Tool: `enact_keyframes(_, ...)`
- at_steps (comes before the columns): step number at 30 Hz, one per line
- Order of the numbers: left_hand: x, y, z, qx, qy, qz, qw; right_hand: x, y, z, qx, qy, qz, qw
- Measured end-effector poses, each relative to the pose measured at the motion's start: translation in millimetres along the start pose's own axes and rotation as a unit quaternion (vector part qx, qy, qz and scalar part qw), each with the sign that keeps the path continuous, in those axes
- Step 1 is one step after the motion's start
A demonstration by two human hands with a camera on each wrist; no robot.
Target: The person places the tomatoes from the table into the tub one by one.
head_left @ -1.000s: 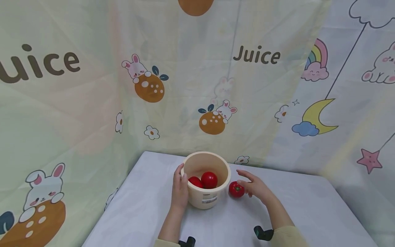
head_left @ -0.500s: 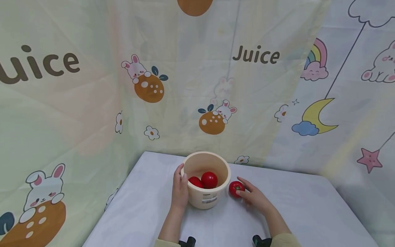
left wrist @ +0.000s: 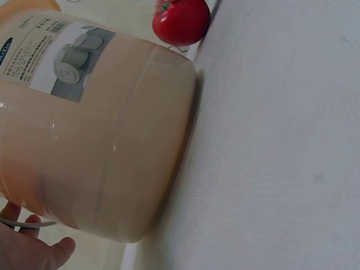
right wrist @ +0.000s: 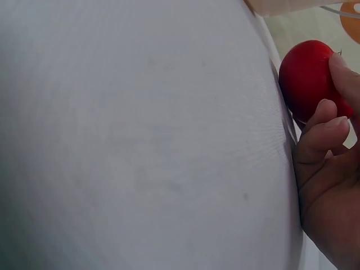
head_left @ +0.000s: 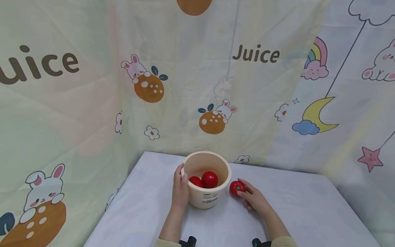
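A cream plastic bucket (head_left: 207, 198) stands upright on the white-covered table, two red tomatoes (head_left: 209, 179) inside it. My left hand (head_left: 180, 190) holds the bucket's left side near the rim. In the left wrist view its fingers (left wrist: 35, 250) are at the bucket's thin handle (left wrist: 35, 224). Right of the bucket, a third tomato (head_left: 237, 188) with a green stem end sits on the table. My right hand (head_left: 256, 200) grips this tomato from the right, thumb across the near side and other fingers beyond it. The right wrist view shows the thumb pressed on the red skin.
The white tablecloth (head_left: 308, 209) extends on both sides of the bucket. Behind the table hangs a printed curtain (head_left: 185, 137) with bunnies and fruit, close to the table's far edge. A label (left wrist: 70, 62) is on the bucket's wall.
My right hand has lowered its fingers from over the tomato and now grips it. The tomato has barely moved. My left hand and the bucket stay in place.
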State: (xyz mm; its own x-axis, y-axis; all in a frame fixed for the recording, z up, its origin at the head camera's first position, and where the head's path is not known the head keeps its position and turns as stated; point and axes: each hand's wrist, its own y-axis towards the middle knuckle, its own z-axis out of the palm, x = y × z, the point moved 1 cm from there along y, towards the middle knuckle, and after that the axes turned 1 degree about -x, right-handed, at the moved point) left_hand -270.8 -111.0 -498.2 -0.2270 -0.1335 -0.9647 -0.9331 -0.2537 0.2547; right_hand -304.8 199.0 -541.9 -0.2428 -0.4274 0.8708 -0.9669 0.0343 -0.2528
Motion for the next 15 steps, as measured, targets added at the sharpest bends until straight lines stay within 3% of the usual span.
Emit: enact_keyframes(15,-0.3,0.3,-0.1,-0.005,0.001,-0.009,0.9999,-1.0,-2.1,2.1,-0.01,0.005,-0.001,0.9999)
